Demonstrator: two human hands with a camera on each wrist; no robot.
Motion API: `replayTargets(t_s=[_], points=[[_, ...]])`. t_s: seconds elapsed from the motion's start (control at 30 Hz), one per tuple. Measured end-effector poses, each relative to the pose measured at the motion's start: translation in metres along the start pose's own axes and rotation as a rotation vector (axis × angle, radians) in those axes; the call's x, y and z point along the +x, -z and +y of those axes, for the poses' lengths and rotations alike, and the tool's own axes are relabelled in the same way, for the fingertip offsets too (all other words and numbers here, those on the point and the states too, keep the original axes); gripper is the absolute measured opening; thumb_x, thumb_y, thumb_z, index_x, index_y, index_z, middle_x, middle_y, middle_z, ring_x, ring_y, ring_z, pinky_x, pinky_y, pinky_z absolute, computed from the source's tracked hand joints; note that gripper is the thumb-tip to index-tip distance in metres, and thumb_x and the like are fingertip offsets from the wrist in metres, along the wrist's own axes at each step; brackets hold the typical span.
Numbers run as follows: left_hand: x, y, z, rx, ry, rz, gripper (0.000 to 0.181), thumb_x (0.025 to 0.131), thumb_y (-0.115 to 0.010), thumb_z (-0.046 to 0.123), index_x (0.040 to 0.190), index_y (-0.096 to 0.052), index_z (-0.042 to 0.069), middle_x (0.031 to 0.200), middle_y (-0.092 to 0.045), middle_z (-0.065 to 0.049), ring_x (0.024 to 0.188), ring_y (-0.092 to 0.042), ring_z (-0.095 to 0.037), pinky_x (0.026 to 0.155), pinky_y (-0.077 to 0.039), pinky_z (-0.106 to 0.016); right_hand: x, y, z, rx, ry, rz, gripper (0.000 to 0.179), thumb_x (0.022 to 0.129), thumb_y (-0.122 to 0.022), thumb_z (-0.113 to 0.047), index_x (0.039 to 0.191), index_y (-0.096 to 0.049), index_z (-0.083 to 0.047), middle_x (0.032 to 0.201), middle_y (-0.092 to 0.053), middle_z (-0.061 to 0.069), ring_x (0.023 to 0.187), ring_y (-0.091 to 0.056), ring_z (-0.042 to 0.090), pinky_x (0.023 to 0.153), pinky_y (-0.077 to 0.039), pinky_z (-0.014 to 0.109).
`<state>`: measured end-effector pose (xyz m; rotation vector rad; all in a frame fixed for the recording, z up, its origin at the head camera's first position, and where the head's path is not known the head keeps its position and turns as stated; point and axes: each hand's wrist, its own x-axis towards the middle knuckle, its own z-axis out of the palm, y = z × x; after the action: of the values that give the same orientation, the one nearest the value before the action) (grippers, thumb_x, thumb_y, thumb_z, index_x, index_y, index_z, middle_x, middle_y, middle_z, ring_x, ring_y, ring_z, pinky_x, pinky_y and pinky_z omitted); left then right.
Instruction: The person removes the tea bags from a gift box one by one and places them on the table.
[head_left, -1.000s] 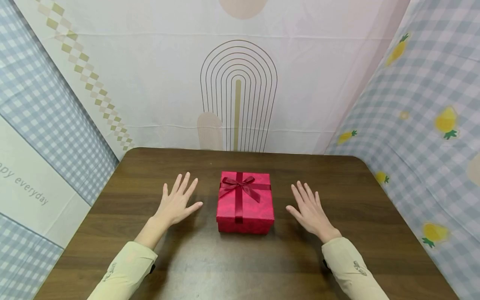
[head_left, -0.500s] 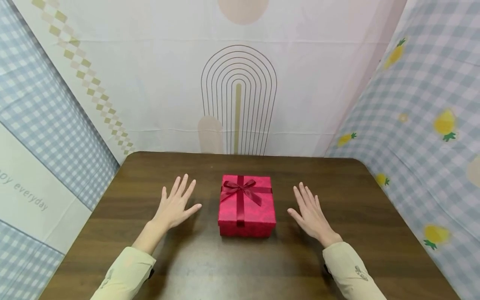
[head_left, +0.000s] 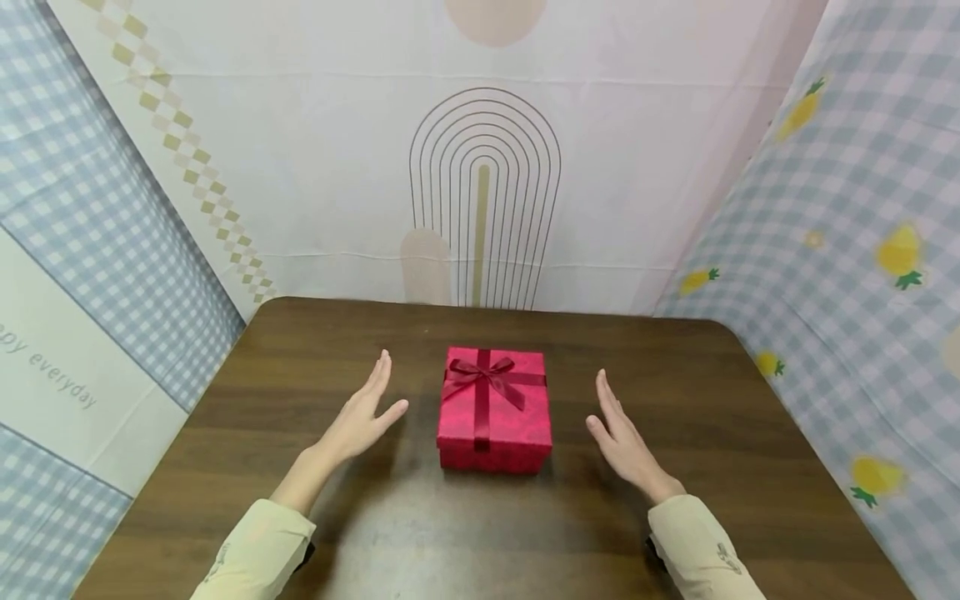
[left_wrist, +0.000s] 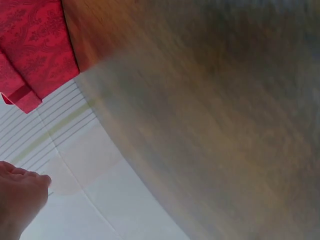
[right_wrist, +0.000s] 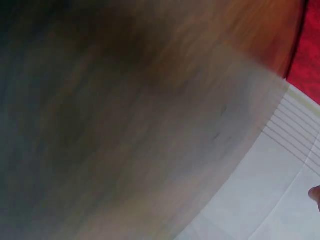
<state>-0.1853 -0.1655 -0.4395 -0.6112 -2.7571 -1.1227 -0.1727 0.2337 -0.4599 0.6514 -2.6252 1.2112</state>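
A red gift box with a dark red ribbon and bow on its lid sits at the middle of the brown table. To its left, apart from it, my left hand is held with straight fingers, palm turned toward the box. My right hand mirrors it on the other side, also touching nothing. In the left wrist view part of the box shows at the upper left, and the hand at the lower left. Only a fingertip and a corner of the box appear in the right wrist view.
The wooden table has rounded far corners. Behind it hangs a pale cloth with an arch print. Blue checked cloth with yellow fruit prints closes the right side, and another checked cloth the left.
Both hands have turned from palms down with spread fingers to palms facing the box, fingers together. The box stays in place; the view shifts slightly.
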Motion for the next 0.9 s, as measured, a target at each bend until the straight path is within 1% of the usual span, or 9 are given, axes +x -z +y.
replayTargets(t_s=[0.07,0.1,0.27,0.37,0.5,0.63,0.73,0.77,0.9], points=[[0.001,-0.002,0.001,-0.047,-0.016,0.007,0.075,0.093,-0.051,0.028,0.146,-0.005,0.002,0.152,-0.003,-0.012,0.138,-0.011,-0.030,0.108,-0.017,-0.049,-0.001,-0.002,-0.002,0.043,0.006,0.004,0.064,0.095,-0.044,-0.005,0.146,-0.007,-0.005,0.152,-0.004,0.015,0.138,-0.008,0.031,0.105,-0.005,0.010],[0.001,-0.003,0.001,-0.068,-0.023,0.009,0.074,0.093,-0.051,0.026,0.146,-0.005,0.002,0.152,-0.003,-0.012,0.138,-0.011,-0.029,0.108,-0.016,-0.047,-0.001,-0.003,-0.003,0.059,0.008,0.001,0.063,0.095,-0.044,-0.003,0.146,-0.007,-0.005,0.152,-0.005,0.016,0.137,-0.008,0.032,0.102,-0.006,0.006],[0.002,-0.012,0.005,-0.151,-0.073,0.019,0.071,0.092,-0.051,0.020,0.146,-0.007,0.003,0.152,-0.005,-0.012,0.137,-0.014,-0.030,0.110,-0.014,-0.038,-0.002,-0.004,-0.018,0.110,-0.010,-0.019,0.059,0.095,-0.041,-0.003,0.145,-0.009,0.002,0.150,-0.006,0.022,0.135,-0.009,0.038,0.099,-0.008,0.003],[0.003,-0.018,0.007,-0.188,-0.100,0.012,0.072,0.091,-0.053,0.017,0.145,-0.008,0.002,0.151,-0.007,-0.014,0.136,-0.015,-0.032,0.108,-0.016,-0.043,-0.002,-0.003,-0.029,0.119,0.001,-0.033,0.057,0.095,-0.041,-0.002,0.142,-0.011,0.010,0.147,-0.008,0.029,0.135,-0.010,0.040,0.100,-0.008,0.003],[0.004,-0.026,0.009,-0.209,-0.126,-0.021,0.076,0.090,-0.054,0.025,0.145,-0.008,0.001,0.151,-0.007,-0.016,0.136,-0.016,-0.034,0.106,-0.018,-0.051,-0.002,-0.010,-0.025,0.103,0.032,-0.051,0.059,0.092,-0.045,0.002,0.140,-0.013,0.013,0.146,-0.010,0.029,0.136,-0.012,0.031,0.100,-0.009,0.003],[0.007,-0.032,0.011,-0.219,-0.146,-0.062,0.086,0.088,-0.054,0.044,0.145,-0.007,0.001,0.150,-0.008,-0.018,0.135,-0.016,-0.035,0.105,-0.019,-0.053,-0.001,-0.019,-0.013,0.094,0.045,-0.072,0.065,0.090,-0.050,0.000,0.143,-0.013,0.006,0.149,-0.010,0.021,0.136,-0.013,0.029,0.100,-0.011,0.004],[0.009,-0.036,0.013,-0.216,-0.148,-0.091,0.094,0.085,-0.052,0.056,0.145,-0.007,0.001,0.150,-0.009,-0.019,0.135,-0.017,-0.036,0.105,-0.020,-0.053,0.000,-0.021,-0.012,0.107,0.030,-0.103,0.068,0.092,-0.052,-0.011,0.145,-0.012,0.001,0.151,-0.009,0.017,0.135,-0.014,0.034,0.101,-0.012,0.007],[0.009,-0.037,0.014,-0.217,-0.143,-0.100,0.096,0.083,-0.052,0.058,0.145,-0.007,0.001,0.150,-0.010,-0.019,0.134,-0.018,-0.035,0.105,-0.020,-0.053,0.000,-0.022,-0.013,0.110,0.019,-0.118,0.069,0.092,-0.053,-0.014,0.145,-0.011,0.000,0.151,-0.009,0.016,0.135,-0.014,0.035,0.103,-0.013,0.011],[0.012,-0.040,0.016,-0.208,-0.117,-0.141,0.100,0.080,-0.059,0.055,0.145,-0.007,0.001,0.150,-0.009,-0.018,0.135,-0.018,-0.034,0.105,-0.022,-0.051,0.003,-0.024,-0.017,0.093,-0.033,-0.179,0.076,0.091,-0.056,-0.025,0.147,-0.008,-0.007,0.152,-0.008,0.012,0.136,-0.015,0.035,0.108,-0.019,0.039]])
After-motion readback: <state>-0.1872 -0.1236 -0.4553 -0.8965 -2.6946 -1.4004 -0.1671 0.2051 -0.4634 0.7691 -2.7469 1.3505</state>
